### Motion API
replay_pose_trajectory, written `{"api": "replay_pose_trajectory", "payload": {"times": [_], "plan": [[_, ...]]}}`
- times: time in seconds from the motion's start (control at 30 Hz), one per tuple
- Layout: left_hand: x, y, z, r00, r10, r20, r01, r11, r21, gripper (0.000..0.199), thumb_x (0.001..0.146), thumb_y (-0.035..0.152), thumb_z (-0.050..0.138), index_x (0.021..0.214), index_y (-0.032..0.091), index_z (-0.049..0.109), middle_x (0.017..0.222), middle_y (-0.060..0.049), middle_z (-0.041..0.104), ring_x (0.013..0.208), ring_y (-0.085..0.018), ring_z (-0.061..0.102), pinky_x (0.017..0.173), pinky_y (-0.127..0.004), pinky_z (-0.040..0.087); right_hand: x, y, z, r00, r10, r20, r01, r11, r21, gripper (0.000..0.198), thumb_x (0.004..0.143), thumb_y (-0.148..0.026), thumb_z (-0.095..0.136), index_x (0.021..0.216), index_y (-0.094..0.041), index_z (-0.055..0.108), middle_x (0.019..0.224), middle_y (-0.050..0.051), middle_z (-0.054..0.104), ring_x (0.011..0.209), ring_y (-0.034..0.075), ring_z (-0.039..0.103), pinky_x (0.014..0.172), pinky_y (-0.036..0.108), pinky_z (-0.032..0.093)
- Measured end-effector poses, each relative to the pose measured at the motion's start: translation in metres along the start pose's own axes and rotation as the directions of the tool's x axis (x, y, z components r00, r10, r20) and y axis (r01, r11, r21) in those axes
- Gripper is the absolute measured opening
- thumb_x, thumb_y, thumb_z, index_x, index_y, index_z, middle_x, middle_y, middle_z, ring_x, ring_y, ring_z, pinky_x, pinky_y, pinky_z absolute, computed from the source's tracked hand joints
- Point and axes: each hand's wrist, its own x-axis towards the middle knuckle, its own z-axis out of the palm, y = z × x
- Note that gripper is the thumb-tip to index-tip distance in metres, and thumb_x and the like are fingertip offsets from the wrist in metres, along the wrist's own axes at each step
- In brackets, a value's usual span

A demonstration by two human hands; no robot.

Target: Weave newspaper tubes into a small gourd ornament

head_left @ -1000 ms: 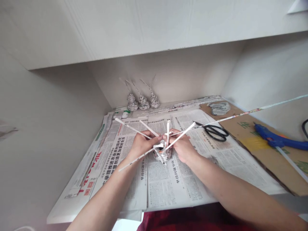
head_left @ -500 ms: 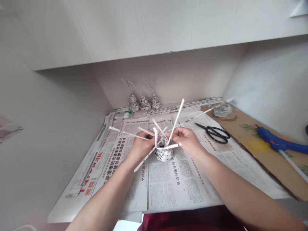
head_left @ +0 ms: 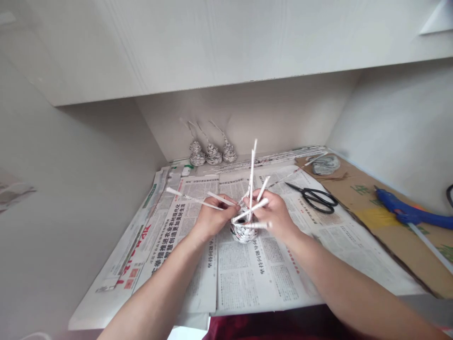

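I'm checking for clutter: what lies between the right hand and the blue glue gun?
In the head view, black scissors on newspaper, then cardboard, lie between the right hand and blue glue gun.

At the centre, a woven piece [head_left: 243, 234] is flecked in white and black; its strips [head_left: 251, 182] are coloured white. Beneath, newspaper [head_left: 240, 283] is printed in black, with red at left. At right, scissors [head_left: 305, 191] are coloured black, a glue gun [head_left: 399, 208] blue, and brown cardboard [head_left: 348, 196] is marked with green and yellow.
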Motion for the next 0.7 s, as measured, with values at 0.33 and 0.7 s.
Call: {"api": "replay_pose_trajectory", "payload": {"times": [0.33,0.7], "plan": [[-0.0021,-0.0059,0.0053,0.999,0.038,-0.035,-0.039,0.999,-0.03,0.016,0.066,0.026,0.07,0.078,0.015,0.072,0.071,-0.005,0.071,0.063,-0.017,0.063,0.059,-0.025,0.047,0.0072,-0.0014,0.0021,0.986,0.166,-0.027,-0.152,0.949,0.276,0.03,0.067,-0.041,0.074,0.075,-0.019,0.055,0.053,-0.003,0.06,0.04,0.014,0.054,0.037,0.025,0.043],[-0.0055,-0.0015,0.0058,0.992,0.119,-0.039,-0.119,0.993,0.016,0.011,0.07,0.02,0.067,0.078,0.015,0.073,0.076,-0.006,0.072,0.069,-0.017,0.064,0.065,-0.025,0.048,0.0067,-0.0059,-0.0028,0.979,0.202,-0.003,-0.195,0.952,0.234,0.02,0.068,-0.032,0.069,0.077,-0.018,0.058,0.058,-0.001,0.062,0.048,0.015,0.059,0.041,0.024,0.045]]}}
